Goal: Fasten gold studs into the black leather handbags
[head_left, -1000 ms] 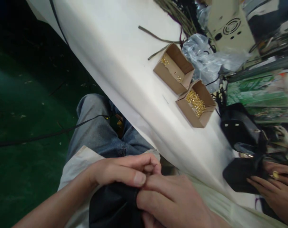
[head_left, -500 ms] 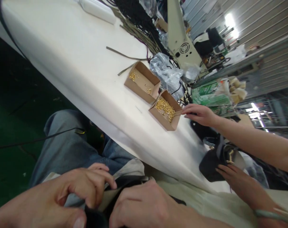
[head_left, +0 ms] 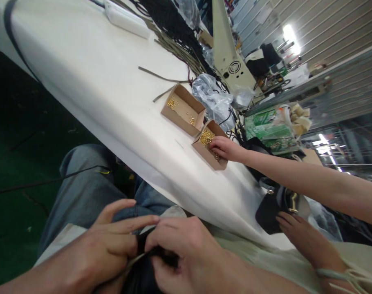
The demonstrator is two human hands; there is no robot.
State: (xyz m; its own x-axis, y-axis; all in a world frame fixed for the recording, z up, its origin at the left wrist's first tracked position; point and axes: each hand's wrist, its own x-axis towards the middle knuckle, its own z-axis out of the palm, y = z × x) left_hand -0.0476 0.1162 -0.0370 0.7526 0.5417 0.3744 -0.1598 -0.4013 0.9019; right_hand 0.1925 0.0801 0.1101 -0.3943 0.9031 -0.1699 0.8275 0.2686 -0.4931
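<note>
My left hand (head_left: 101, 247) grips a black leather-like piece (head_left: 140, 277) low in the view, its thumb hidden and two fingers stretched out along the top. Closed with bent fingers, my right hand (head_left: 186, 249) pinches the edge of the same piece, close beside the left fingertips. A paler edge shows on the piece; most of it lies under my hands. Beyond, on the white table, an open cardboard box (head_left: 201, 151) holds many small gold metal pieces (head_left: 207, 136). A second box (head_left: 181, 118) beside it holds fewer.
A co-worker's hand (head_left: 227, 149) reaches into the nearer box; their other hand (head_left: 302, 232) holds a black bag-like item (head_left: 267, 212) with gold hardware. Straps (head_left: 161, 77), clear plastic (head_left: 213, 96) and a cream machine part (head_left: 231, 61) occupy the table's far side.
My right hand has turned and now pinches the black piece; my left fingers have stretched out toward it. The co-worker's hand has moved from the box's rim into the gold pieces.
</note>
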